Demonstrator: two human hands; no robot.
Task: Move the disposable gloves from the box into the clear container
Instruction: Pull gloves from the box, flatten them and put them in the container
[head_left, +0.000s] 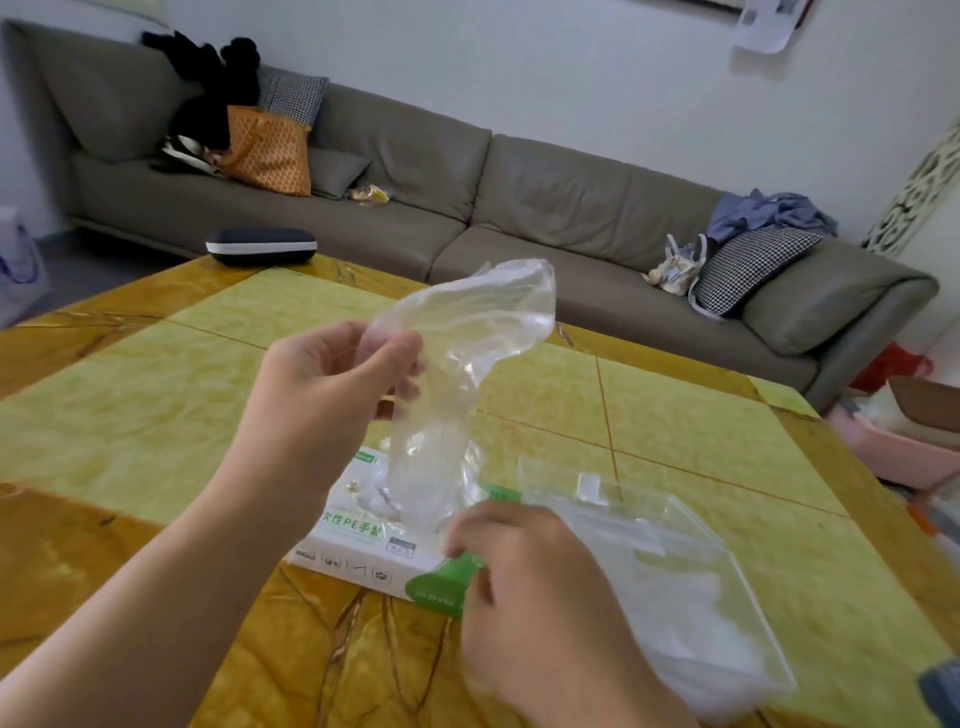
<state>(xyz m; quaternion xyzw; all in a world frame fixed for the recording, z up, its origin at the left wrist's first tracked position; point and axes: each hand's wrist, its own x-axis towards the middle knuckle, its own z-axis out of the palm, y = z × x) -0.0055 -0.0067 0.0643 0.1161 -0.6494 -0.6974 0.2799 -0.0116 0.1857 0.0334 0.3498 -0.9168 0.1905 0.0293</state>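
Above the box (358, 545), the left hand (332, 395) pinches the gloves (457, 353); the right hand (524, 561) curls on their lower end. Slippery film could slip loose, missing the clear container (727, 582).

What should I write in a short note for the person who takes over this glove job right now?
Left hand: raised above the box, fingers pinching a clear glove that hangs down to the box.
Right hand: low at the box's right end, fingers on the glove's lower part.
Container: on the table, right of the box; white material already shows inside.
Done: this glove is nearly out of the box.
Left: put it in the container, then move any remaining gloves.
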